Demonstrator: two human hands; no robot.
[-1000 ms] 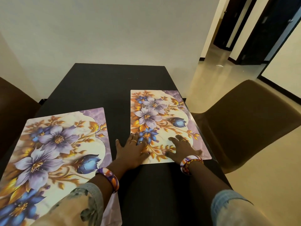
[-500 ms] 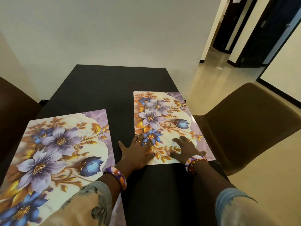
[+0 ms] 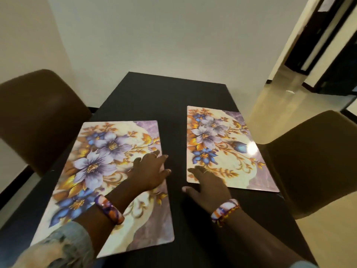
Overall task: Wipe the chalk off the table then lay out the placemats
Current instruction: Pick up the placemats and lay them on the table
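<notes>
Head view: both placemats run lengthwise away; flat left hand and right hand rest on them.

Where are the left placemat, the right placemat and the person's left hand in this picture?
left placemat (image 3: 100, 167): head view, on the large purple flower.
right placemat (image 3: 222, 147): head view, on its floral middle.
left hand (image 3: 149, 172): head view, on the back of the hand.

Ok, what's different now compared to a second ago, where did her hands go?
The left hand has left the right placemat and moved across to rest on the left placemat, near its inner edge. The right hand slid back to the right placemat's near left corner, fingertips on it, thumb on the table. Both hands stay flat and open; both placemats still lie on the table.
</notes>
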